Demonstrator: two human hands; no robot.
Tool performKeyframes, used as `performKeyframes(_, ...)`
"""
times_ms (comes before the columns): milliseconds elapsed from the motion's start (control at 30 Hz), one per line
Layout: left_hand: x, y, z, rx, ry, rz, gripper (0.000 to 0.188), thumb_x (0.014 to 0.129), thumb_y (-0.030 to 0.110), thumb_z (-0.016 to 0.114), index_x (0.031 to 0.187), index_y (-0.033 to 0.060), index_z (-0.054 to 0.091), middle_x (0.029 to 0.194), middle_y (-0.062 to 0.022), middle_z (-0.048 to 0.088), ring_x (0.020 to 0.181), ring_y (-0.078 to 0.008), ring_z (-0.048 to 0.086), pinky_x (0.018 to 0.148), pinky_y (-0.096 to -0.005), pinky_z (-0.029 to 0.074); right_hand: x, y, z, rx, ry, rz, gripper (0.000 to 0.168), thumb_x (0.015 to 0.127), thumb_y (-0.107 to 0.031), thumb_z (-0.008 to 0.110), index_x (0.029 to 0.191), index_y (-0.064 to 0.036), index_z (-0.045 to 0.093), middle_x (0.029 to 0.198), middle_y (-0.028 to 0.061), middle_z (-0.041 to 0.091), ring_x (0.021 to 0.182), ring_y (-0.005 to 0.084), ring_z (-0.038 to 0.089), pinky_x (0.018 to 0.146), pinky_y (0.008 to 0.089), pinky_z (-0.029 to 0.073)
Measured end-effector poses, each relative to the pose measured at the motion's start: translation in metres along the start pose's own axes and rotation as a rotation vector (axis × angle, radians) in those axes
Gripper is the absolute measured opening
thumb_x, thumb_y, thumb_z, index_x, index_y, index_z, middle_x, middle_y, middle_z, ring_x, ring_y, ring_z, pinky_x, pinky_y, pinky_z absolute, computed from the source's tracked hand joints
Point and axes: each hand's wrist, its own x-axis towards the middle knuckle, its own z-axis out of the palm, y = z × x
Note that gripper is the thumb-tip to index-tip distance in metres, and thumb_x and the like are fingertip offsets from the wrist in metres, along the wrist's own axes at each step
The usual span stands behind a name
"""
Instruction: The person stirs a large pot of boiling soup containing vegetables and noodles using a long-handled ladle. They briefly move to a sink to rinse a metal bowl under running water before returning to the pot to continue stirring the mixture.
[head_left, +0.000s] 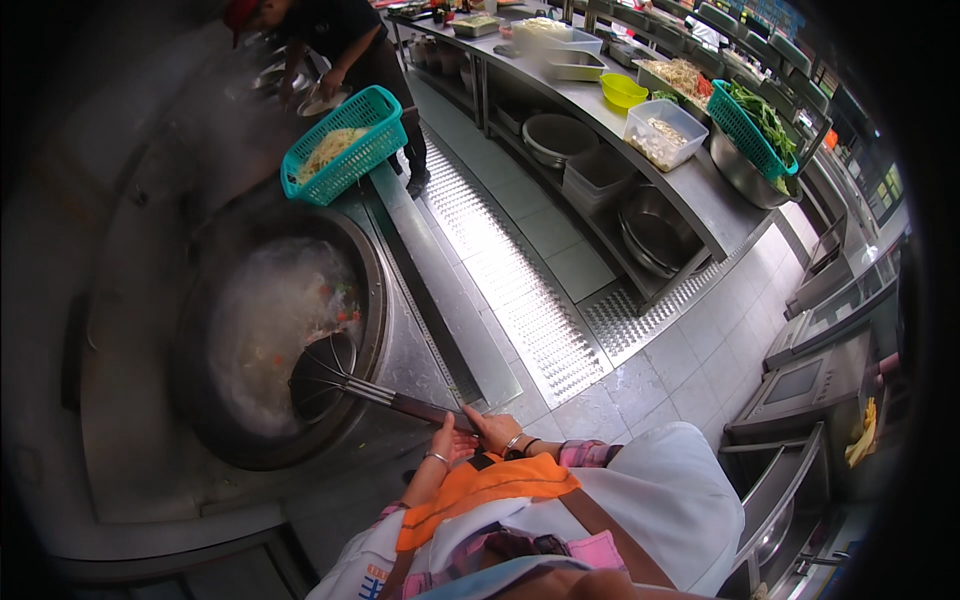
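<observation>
A long-handled skimmer (324, 377) with a dark round bowl and wire supports rests over the near right side of a large wok (379, 300). My right hand (496, 432) grips the end of its dark handle. Just left of it, my left hand (451, 442) is around the same handle, thumb up; its palm side is partly hidden. Steaming, bubbling liquid (262, 337) fills the wok, with orange and green pieces floating near its right edge. Steam blurs much of the surface.
Beyond the wok, a turquoise basket (345, 172) of pale shreds sits on the stove edge. A person (352, 37) works behind it. Across the aisle, a steel counter (555, 90) carries a clear tub (666, 139), a yellow-green bowl (624, 91) and a basket of greens (750, 135).
</observation>
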Motion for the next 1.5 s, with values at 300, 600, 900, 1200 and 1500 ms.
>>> performKeyframes(300,0.001,0.0,-0.001,-0.01,-0.008,-0.001,0.081,0.078,0.071,0.037,0.097,-0.0055,0.055,0.084,-0.0192,0.061,0.081,-0.0294,0.062,0.069,-0.0401,0.052,0.0,0.001,0.002,-0.007,0.033,-0.02,0.065,0.073,-0.02,0.058,0.132,-0.014,0.031,0.078,0.0154,0.063,0.065,0.0323,0.062,0.052,0.042,0.047)
performKeyframes(600,0.002,0.0,-0.001,-0.002,-0.01,0.005,0.082,0.077,0.072,0.037,0.097,-0.0048,0.056,0.084,-0.0176,0.062,0.076,-0.0271,0.062,0.066,-0.0385,0.052,0.0,0.0,-0.001,-0.002,0.027,-0.013,0.063,0.074,-0.02,0.057,0.132,-0.013,0.031,0.078,0.0148,0.063,0.065,0.0325,0.062,0.053,0.0426,0.047)
performKeyframes(900,-0.001,0.001,-0.001,0.009,-0.006,0.002,0.082,0.077,0.073,0.037,0.097,-0.0043,0.056,0.084,-0.0176,0.062,0.075,-0.0276,0.062,0.066,-0.0387,0.052,-0.002,-0.003,-0.005,0.05,0.014,-0.013,0.059,0.076,-0.015,0.054,0.131,-0.012,0.031,0.08,0.0178,0.062,0.068,0.0353,0.061,0.055,0.0442,0.046)
performKeyframes(1200,0.004,-0.002,-0.002,-0.001,0.006,0.018,0.081,0.076,0.073,0.037,0.095,-0.0036,0.057,0.082,-0.0171,0.063,0.074,-0.0273,0.062,0.065,-0.0387,0.052,-0.001,0.003,0.005,0.014,0.02,-0.004,0.063,0.073,-0.018,0.058,0.131,-0.013,0.032,0.08,0.0158,0.063,0.068,0.033,0.062,0.054,0.0426,0.047)
performKeyframes(1500,0.004,0.003,0.002,0.019,0.011,0.035,0.081,0.076,0.073,0.037,0.094,-0.0035,0.058,0.079,-0.0161,0.063,0.071,-0.0263,0.062,0.063,-0.0374,0.052,0.002,0.008,0.006,0.029,0.067,-0.017,0.065,0.072,-0.018,0.059,0.131,-0.014,0.032,0.077,0.0153,0.063,0.066,0.0336,0.061,0.053,0.043,0.047)
